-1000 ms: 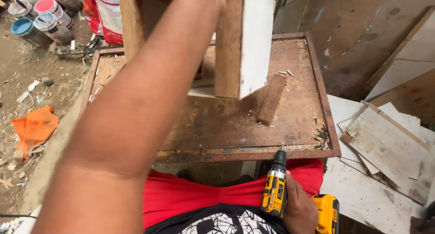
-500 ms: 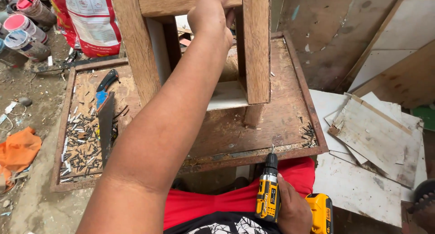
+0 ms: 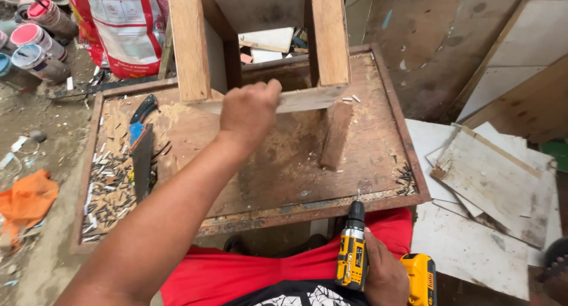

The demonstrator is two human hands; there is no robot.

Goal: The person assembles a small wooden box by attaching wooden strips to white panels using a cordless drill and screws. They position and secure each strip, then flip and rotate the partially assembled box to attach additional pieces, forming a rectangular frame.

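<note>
On the worn brown wooden desk (image 3: 378, 164) with its raised rim stands a rough frame of pale timber posts (image 3: 190, 42), and the person's left hand (image 3: 248, 112) now rests on the thin, pale cross slat (image 3: 307, 97) that runs between the two uprights. Half a second earlier that hand was raised high on the top rail of the frame; it has since dropped to the lower slat, and the head view has pulled back so more of the desk shows. The fingers of the left hand curl over the slat's upper edge, closed on it, which reads as steadying the piece.

Down at the lap, over red cloth, the right hand (image 3: 384, 276) wraps its fingers tightly round the grip of a yellow and black cordless drill (image 3: 354, 253), bit pointing up toward the desk's near edge; it has barely moved across the frames. A short dark wooden block (image 3: 337, 134) leans beneath the slat. A blue-handled hand saw (image 3: 142, 149) lies at the left amid scattered nails (image 3: 109, 187). Paint tins (image 3: 35, 42) sit on the ground beyond.
</note>
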